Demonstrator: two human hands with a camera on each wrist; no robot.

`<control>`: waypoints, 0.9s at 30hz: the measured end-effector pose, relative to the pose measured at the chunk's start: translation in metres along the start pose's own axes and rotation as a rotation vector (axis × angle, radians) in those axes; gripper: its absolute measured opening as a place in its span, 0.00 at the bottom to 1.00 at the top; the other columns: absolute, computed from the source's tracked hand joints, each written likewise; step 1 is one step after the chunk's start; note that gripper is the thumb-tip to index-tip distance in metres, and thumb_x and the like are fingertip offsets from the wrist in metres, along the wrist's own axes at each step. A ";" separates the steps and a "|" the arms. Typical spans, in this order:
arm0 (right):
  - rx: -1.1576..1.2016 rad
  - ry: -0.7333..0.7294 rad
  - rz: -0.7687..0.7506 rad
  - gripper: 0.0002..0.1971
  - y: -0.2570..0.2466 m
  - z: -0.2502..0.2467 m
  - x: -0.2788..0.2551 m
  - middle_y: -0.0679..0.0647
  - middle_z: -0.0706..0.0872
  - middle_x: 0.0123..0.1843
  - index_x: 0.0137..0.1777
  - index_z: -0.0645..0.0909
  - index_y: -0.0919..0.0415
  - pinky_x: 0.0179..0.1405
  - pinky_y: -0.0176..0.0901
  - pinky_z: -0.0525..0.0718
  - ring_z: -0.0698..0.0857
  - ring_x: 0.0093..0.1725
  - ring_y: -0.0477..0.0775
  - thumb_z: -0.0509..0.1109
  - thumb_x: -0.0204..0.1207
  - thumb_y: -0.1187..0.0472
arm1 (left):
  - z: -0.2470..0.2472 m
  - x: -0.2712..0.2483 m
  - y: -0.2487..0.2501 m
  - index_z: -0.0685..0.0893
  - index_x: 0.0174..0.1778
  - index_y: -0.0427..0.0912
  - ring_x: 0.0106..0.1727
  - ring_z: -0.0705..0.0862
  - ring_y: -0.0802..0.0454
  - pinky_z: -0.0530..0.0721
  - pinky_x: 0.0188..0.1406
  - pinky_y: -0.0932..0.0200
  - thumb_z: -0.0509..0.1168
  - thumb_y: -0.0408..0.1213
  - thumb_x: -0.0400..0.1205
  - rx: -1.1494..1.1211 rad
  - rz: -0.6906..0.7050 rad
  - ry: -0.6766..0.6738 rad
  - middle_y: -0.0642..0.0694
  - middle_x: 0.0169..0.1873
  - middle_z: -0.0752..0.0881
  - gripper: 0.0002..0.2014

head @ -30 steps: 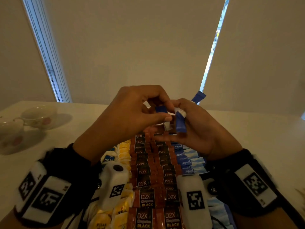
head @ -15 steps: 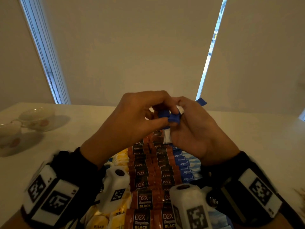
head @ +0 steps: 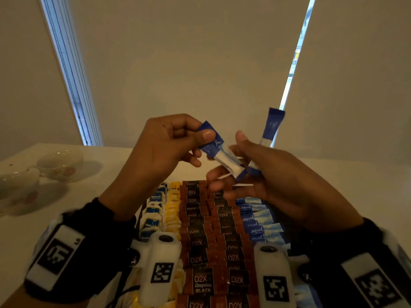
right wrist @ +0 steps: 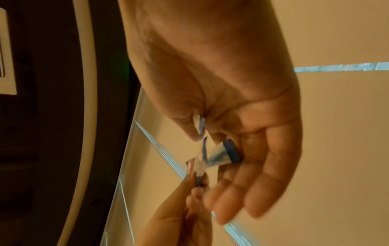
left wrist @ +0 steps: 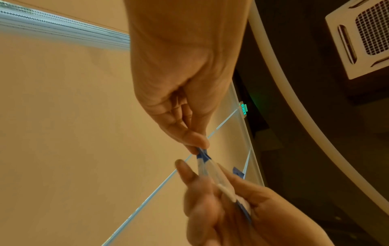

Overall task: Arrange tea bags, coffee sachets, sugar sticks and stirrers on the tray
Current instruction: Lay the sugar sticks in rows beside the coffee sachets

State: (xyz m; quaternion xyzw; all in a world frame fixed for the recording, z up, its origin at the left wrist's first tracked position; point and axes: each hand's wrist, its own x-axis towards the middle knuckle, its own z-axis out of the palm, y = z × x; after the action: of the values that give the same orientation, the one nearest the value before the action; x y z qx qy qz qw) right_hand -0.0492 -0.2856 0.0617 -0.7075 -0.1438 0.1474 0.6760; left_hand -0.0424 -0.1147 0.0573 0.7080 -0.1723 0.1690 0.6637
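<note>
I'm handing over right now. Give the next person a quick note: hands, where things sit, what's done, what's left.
Left hand pinches one blue sugar stick by its end, above the rows.
Right hand holds a second stick upright, fingers loose.
Laid in rows below: tea bags, yellow sachets, coffee sachets, blue sticks.
Left: lay both held sticks in the blue row. No stirrers are visible.

Around the coffee sachets (head: 206, 232): tea bags (head: 155, 210) lie left, sugar sticks (head: 255, 221) right, 2 cups (head: 60, 163) far left, both hands above.

Tray (head: 142, 210) mostly hidden; right fingers (right wrist: 231, 208) blurred
</note>
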 end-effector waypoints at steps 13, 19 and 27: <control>-0.306 0.273 -0.081 0.07 0.006 0.014 0.009 0.53 0.73 0.36 0.52 0.69 0.55 0.31 0.40 0.84 0.74 0.29 0.46 0.54 0.84 0.53 | 0.002 -0.003 0.006 0.88 0.44 0.38 0.25 0.84 0.57 0.83 0.26 0.67 0.72 0.38 0.64 0.004 -0.149 -0.052 0.43 0.30 0.90 0.14; -0.612 0.274 -0.259 0.07 0.011 0.013 0.005 0.47 0.72 0.35 0.53 0.65 0.53 0.31 0.37 0.80 0.74 0.28 0.44 0.52 0.84 0.51 | 0.002 -0.002 0.002 0.87 0.39 0.38 0.26 0.84 0.59 0.84 0.28 0.68 0.69 0.34 0.74 0.014 -0.199 -0.049 0.46 0.26 0.88 0.03; -0.671 0.265 -0.427 0.06 0.002 -0.019 0.002 0.48 0.74 0.30 0.49 0.73 0.50 0.25 0.31 0.78 0.73 0.25 0.42 0.55 0.84 0.58 | -0.017 0.004 0.005 0.86 0.39 0.38 0.29 0.85 0.61 0.84 0.32 0.69 0.68 0.38 0.68 -0.129 -0.268 0.078 0.50 0.29 0.89 0.09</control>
State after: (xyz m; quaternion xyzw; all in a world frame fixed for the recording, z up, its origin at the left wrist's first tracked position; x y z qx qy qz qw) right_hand -0.0398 -0.3028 0.0608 -0.8557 -0.2389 -0.1433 0.4361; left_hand -0.0416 -0.0977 0.0649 0.6735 -0.0610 0.0948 0.7305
